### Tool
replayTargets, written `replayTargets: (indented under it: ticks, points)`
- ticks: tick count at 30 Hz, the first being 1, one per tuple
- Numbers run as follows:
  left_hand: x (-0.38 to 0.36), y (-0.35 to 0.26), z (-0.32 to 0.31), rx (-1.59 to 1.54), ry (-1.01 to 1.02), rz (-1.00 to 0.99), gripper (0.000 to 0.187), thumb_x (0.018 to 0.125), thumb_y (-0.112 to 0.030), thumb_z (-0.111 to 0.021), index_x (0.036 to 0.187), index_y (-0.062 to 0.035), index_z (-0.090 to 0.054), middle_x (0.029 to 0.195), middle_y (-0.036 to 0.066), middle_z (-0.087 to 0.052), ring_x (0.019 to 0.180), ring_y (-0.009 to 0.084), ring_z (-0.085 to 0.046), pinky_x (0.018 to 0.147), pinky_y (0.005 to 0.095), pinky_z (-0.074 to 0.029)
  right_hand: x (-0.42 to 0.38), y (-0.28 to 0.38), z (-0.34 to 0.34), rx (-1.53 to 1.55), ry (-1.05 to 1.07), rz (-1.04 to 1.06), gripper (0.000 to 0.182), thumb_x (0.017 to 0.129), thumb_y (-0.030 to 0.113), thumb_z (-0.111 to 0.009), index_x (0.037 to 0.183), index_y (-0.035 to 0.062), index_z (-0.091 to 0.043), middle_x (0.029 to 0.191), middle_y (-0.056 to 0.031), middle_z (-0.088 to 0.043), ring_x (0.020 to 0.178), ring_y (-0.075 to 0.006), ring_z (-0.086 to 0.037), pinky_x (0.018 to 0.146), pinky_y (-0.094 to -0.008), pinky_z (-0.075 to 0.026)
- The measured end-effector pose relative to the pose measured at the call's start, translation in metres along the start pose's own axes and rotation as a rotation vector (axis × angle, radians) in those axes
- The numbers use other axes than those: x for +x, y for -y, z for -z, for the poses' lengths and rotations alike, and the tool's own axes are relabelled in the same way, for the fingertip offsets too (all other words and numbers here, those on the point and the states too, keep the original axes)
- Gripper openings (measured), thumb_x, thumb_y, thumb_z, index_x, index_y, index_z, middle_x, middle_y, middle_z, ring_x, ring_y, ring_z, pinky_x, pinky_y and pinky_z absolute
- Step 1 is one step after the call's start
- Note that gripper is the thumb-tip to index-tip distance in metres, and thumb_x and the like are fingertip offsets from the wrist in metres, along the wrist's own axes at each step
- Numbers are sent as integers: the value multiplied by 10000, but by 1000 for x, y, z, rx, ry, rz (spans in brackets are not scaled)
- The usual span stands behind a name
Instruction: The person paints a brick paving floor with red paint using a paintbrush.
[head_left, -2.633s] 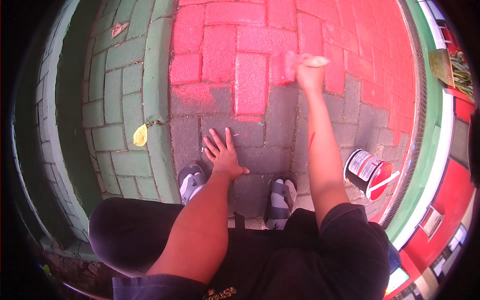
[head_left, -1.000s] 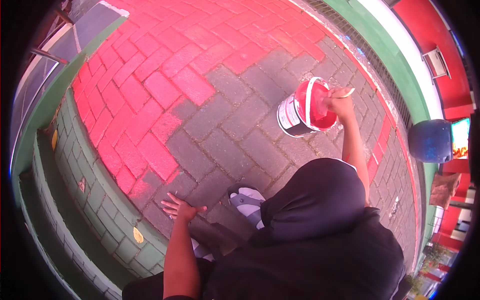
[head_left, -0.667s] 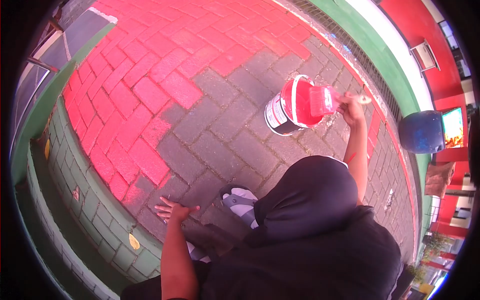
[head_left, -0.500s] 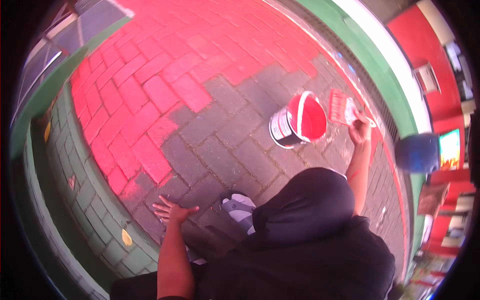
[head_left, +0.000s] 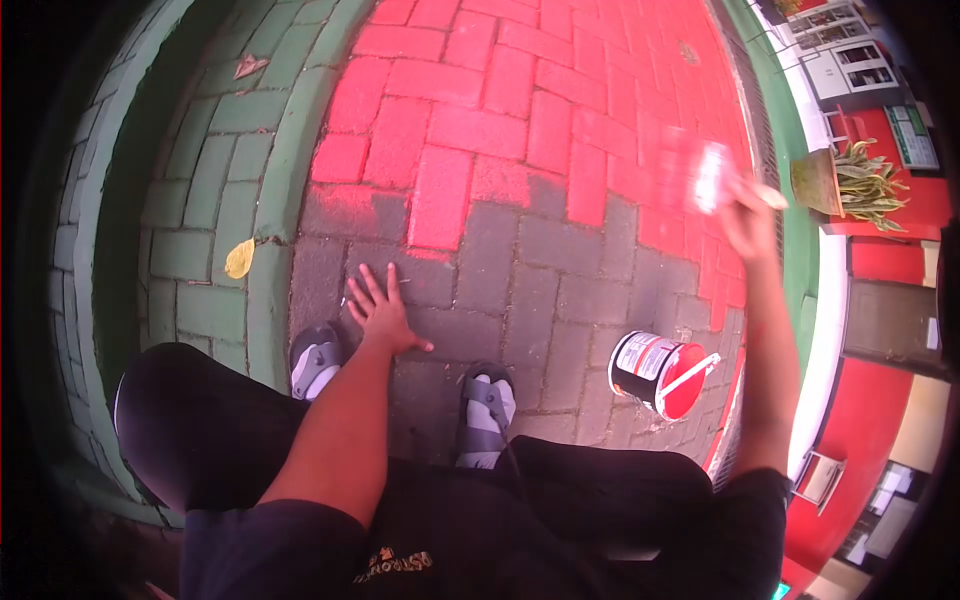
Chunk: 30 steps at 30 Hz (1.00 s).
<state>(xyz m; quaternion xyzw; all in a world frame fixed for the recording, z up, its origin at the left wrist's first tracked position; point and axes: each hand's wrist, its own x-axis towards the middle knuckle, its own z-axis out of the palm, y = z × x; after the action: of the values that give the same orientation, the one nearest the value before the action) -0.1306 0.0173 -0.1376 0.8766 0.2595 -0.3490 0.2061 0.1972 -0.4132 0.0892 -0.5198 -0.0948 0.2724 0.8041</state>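
Observation:
My right hand (head_left: 745, 218) grips the handle of a wide paintbrush (head_left: 708, 178), which is smeared by motion at the right side of the view. Red-painted pavers (head_left: 560, 110) lie behind the brush. With fingers spread, my left hand (head_left: 382, 315) is over the unpainted grey pavers (head_left: 470, 335), just below the ragged edge of the red paint. It holds nothing. Below the brush, a paint bucket (head_left: 640, 365) with red inside and a white handle stands on the grey pavers at the right.
Close below my left hand are my sandalled feet (head_left: 486, 415). A green curb (head_left: 285, 190) runs along the left, with a yellow leaf (head_left: 240, 259) at its edge. On the right are a drain grate (head_left: 755, 110), a green strip and a potted plant (head_left: 868, 188).
The view has turned, so the bucket now appears lower and further right. My right hand has carried the brush from beside the bucket to over the red pavers. My left hand stays spread.

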Motion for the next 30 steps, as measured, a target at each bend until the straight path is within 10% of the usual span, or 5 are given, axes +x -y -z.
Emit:
replayTargets:
  ticks: [9, 18, 21, 22, 30]
  points:
    - [5, -2, 8, 9, 89, 12, 1666, 443, -506, -991, 1607, -214, 165, 1619, 283, 259, 1494, 524, 185, 1192, 661, -62, 105, -299, -56, 14, -643, -218, 238, 855, -31, -679, 916, 118, -504, 943, -67, -685, 802, -203, -692, 704, -349, -584]
    - [7, -4, 9, 4, 74, 6, 1664, 449, -511, -988, 1604, -213, 172, 1617, 293, 252, 1491, 537, 177, 1184, 678, -56, 94, -276, -63, -1294, -798, 371, 78, 848, 88, -713, 810, 24, -733, 730, -74, -703, 657, -136, -669, 620, -340, -538]
    - [8, -6, 6, 12, 64, 16, 1676, 440, -518, -988, 1601, -213, 182, 1610, 297, 267, 1489, 537, 185, 1179, 685, -56, 113, -310, -139, -1372, -690, 150, 303, 826, 97, -647, 1083, 168, -792, 924, -194, -729, 902, -345, -727, 811, -426, -561]
    - [9, -6, 5, 33, 60, 5, 1676, 440, -518, -988, 1601, -213, 182, 1610, 297, 267, 1489, 537, 185, 1179, 685, -56, 119, -321, -157, -1277, -615, 235, 176, 837, 140, -663, 954, 156, -794, 942, -187, -727, 877, -386, -709, 800, -442, -561]
    - [8, -7, 0, 16, 52, 13, 1696, 428, -514, -996, 1597, -202, 192, 1596, 297, 302, 1483, 527, 221, 1176, 685, -49, 135, -309, -115, -830, -773, 216, 148, 797, 78, -692, 665, 69, -628, 678, -63, -663, 654, -198, -655, 655, -382, -522]
